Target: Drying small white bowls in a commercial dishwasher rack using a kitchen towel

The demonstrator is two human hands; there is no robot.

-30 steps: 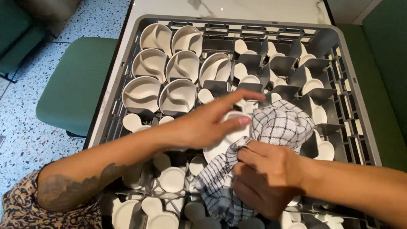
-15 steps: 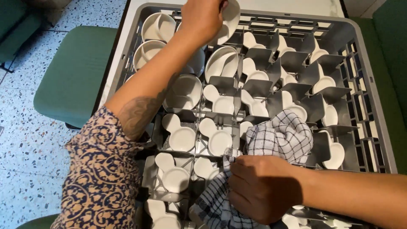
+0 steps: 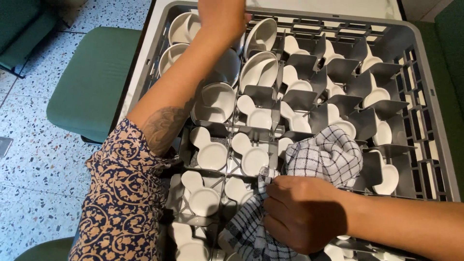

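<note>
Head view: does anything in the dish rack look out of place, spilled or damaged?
Nothing looks spilled or broken. The one odd item is the checked cloth, bunched over the grey dish rack among the white dishes; the right hand grips it. The left hand reaches to the rack's far corner.

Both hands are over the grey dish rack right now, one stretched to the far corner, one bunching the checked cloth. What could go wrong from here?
1. The left hand reaches across the grey rack, its forearm passing low over the white bowls standing on edge; a brush could tip or chip one.
2. The checked cloth in the right hand drapes over the dividers and might snag, dragging a small white dish along.
</note>
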